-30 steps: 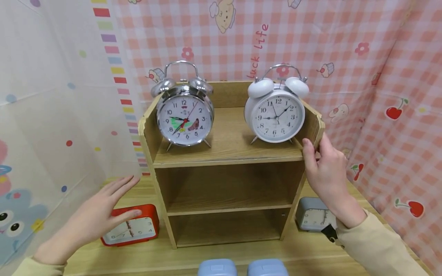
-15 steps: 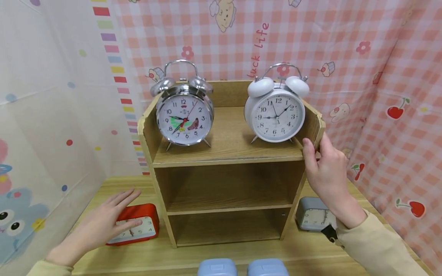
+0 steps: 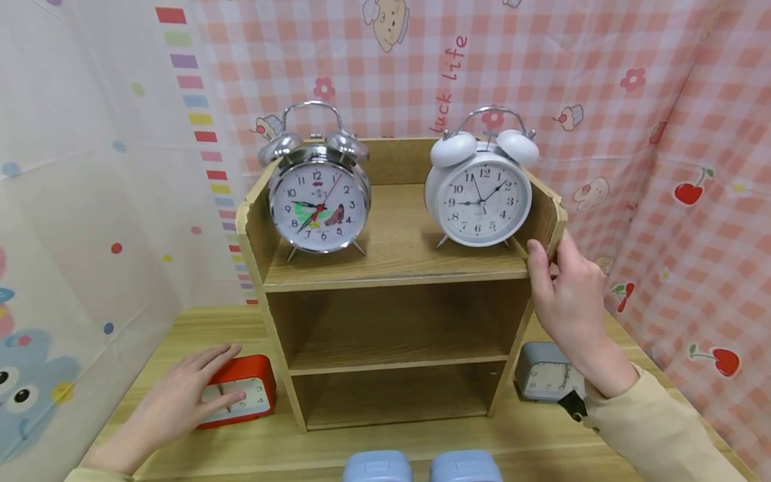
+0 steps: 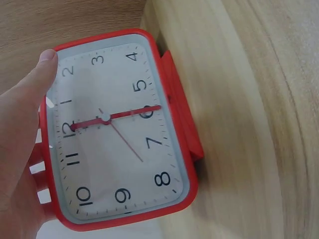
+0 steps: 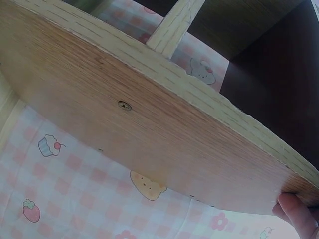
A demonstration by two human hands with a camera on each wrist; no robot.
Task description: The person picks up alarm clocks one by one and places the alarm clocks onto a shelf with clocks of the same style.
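Observation:
A small wooden shelf (image 3: 385, 276) stands upright on the wooden table. My right hand (image 3: 569, 294) grips its right side panel at the upper front edge, thumb in front and fingers outside; the right wrist view shows a fingertip (image 5: 295, 211) at the panel. Left of the shelf, my left hand (image 3: 181, 398) holds a red rectangular alarm clock (image 3: 260, 388), thumb (image 4: 42, 69) over the face's edge and fingers reaching behind its top. On the top shelf stand a silver twin-bell alarm clock (image 3: 337, 191) at left and a white twin-bell alarm clock (image 3: 482, 227) at right.
A grey alarm clock (image 3: 536, 375) sits right of the shelf, partly behind my right wrist. Two light blue objects (image 3: 378, 467) show at the bottom edge. Patterned cloth (image 3: 409, 80) hangs behind and at both sides of the table (image 3: 289, 448).
My left hand has come down and to the right onto the red clock, its fingers lowering behind the top. My right hand keeps its place on the shelf.

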